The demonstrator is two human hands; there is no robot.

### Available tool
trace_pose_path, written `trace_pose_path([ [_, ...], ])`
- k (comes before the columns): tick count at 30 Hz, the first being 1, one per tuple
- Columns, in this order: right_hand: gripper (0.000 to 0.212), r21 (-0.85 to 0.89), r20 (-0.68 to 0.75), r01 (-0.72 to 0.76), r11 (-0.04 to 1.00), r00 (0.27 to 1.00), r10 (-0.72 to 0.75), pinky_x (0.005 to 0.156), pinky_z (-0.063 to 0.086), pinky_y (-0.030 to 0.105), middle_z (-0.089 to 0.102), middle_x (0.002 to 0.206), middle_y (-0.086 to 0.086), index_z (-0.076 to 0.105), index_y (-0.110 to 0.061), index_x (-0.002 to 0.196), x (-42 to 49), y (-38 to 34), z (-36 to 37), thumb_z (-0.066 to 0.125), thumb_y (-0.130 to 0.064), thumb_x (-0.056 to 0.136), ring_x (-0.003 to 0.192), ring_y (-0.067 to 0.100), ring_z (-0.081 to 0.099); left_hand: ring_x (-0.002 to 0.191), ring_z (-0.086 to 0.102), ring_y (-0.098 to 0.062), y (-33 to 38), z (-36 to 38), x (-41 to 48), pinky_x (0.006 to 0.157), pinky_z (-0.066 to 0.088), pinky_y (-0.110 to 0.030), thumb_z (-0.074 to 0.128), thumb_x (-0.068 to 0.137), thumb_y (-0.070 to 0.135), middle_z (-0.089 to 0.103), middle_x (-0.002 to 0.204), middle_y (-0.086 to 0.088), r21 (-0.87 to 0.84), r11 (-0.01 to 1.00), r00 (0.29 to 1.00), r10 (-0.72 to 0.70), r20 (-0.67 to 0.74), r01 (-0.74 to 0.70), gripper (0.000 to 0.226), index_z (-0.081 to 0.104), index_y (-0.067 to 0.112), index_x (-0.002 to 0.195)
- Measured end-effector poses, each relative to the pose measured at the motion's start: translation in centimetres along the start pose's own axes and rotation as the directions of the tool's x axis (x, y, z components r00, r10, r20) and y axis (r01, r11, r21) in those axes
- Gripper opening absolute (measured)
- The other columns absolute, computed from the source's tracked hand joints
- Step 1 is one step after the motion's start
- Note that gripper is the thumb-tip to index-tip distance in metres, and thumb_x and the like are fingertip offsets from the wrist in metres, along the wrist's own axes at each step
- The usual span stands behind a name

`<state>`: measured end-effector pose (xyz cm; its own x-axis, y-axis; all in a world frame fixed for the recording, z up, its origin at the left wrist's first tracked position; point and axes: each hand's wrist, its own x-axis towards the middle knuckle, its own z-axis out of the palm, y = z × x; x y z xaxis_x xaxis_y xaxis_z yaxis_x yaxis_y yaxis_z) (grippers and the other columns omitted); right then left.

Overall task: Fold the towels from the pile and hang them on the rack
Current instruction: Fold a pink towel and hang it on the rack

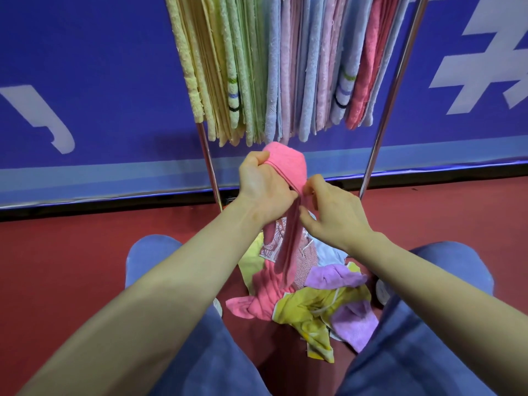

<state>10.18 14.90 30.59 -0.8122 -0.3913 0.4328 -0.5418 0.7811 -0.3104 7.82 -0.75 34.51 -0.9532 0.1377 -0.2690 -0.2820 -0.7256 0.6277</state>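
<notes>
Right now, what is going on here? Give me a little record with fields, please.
left hand: grips the pink towel near its top
right hand: pinches the same towel's edge
pile: pink, yellow and purple towels on the red floor
rack: carries many hung towels, yellow through pink

Bright even light, soft shadows (wide-angle bowing at edges)

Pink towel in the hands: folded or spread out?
Partly folded: the pink towel is doubled over in the left hand, hanging as a narrow layered strip; the right hand pinches its edge.
</notes>
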Motion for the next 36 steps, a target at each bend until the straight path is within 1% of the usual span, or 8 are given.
trace_pose_path([
  [6,0.033,-0.07,0.032,-0.15,0.986,0.988,0.152,0.06,0.035,0.036,0.062,0.087,0.005,0.038,-0.016,0.089,1.1,-0.8,0.6,0.052,-0.045,0.09,0.08,0.037,0.058,0.089,0.053,-0.026,-0.8,0.7,-0.5,0.083,0.041,-0.037,0.035,0.086,0.031,0.056,0.097,-0.013,0.026,0.999,0.999,0.032,-0.027,-0.032,0.036,0.057,0.006,0.1],
  [11,0.03,-0.155,0.021,-0.12,0.981,0.992,0.124,0.059,0.032,0.037,0.062,0.09,0.009,0.034,-0.017,0.088,1.4,-0.7,0.3,0.048,-0.043,0.091,0.08,0.038,0.058,0.08,0.051,-0.025,-1.1,0.4,-0.9,0.077,0.041,-0.036,0.043,0.071,0.022,0.052,0.087,-0.011,0.006,0.998,0.998,0.055,0.001,-0.055,0.027,0.053,0.007,0.091],
  [17,0.036,-0.118,0.031,-0.096,0.988,0.994,0.101,0.059,0.033,0.037,0.054,0.104,0.006,0.042,-0.012,0.112,1.5,-1.2,0.3,0.052,-0.038,0.089,0.08,0.036,0.057,0.079,0.052,-0.025,-1.5,0.9,-1.5,0.076,0.042,-0.036,0.044,0.072,0.029,0.051,0.086,-0.01,0.079,0.994,0.997,0.072,0.007,-0.072,0.028,0.053,0.008,0.088],
  [25,0.023,0.001,0.015,-0.169,0.986,0.986,0.169,0.069,0.045,0.042,0.061,0.104,0.005,0.043,-0.018,0.109,1.8,-1.4,0.8,0.045,-0.036,0.093,0.088,0.037,0.059,0.08,0.057,-0.024,-1.3,1.3,-1.7,0.07,0.05,-0.032,0.026,0.097,0.029,0.056,0.088,-0.013,0.318,0.948,0.999,0.033,-0.016,-0.027,0.039,0.054,0.002,0.1],
  [27,0.027,0.002,-0.002,-0.152,0.988,0.988,0.152,0.067,0.043,0.04,0.062,0.105,0.002,0.044,-0.021,0.11,1.8,-1.5,0.8,0.047,-0.041,0.092,0.089,0.035,0.06,0.086,0.06,-0.026,-1.2,1.2,-1.6,0.078,0.054,-0.035,0.026,0.099,0.031,0.06,0.094,-0.017,0.377,0.926,0.999,0.029,-0.023,-0.019,0.045,0.058,-0.001,0.098],
  [30,0.037,-0.003,-0.009,-0.131,0.991,0.991,0.131,0.066,0.041,0.037,0.063,0.106,-0.001,0.045,-0.024,0.117,1.8,-1.8,0.7,0.052,-0.046,0.088,0.088,0.032,0.061,0.105,0.058,-0.027,-1.4,1.2,-1.6,0.107,0.044,-0.044,0.045,0.083,0.047,0.056,0.109,-0.018,0.451,0.892,0.995,0.064,-0.072,-0.025,0.06,0.057,-0.002,0.116],
  [32,0.039,-0.018,0.006,-0.146,0.989,0.989,0.146,0.065,0.039,0.037,0.062,0.106,-0.001,0.044,-0.023,0.117,1.9,-1.9,0.8,0.053,-0.046,0.087,0.089,0.032,0.062,0.099,0.059,-0.024,-1.7,0.8,-1.2,0.099,0.046,-0.04,0.053,0.075,0.049,0.056,0.104,-0.015,0.507,0.862,0.994,0.06,-0.089,-0.006,0.06,0.059,0.006,0.116],
  [36,0.038,-0.024,0.066,-0.202,0.979,0.977,0.203,0.065,0.034,0.036,0.061,0.102,0.003,0.041,-0.02,0.109,2.3,-1.9,1.6,0.051,-0.049,0.086,0.089,0.034,0.061,0.067,0.058,-0.01,-2.4,0.2,-0.9,0.07,0.048,-0.024,0.04,0.099,0.038,0.06,0.078,-0.002,0.616,0.788,0.997,0.05,-0.063,-0.001,0.032,0.06,0.014,0.092],
])
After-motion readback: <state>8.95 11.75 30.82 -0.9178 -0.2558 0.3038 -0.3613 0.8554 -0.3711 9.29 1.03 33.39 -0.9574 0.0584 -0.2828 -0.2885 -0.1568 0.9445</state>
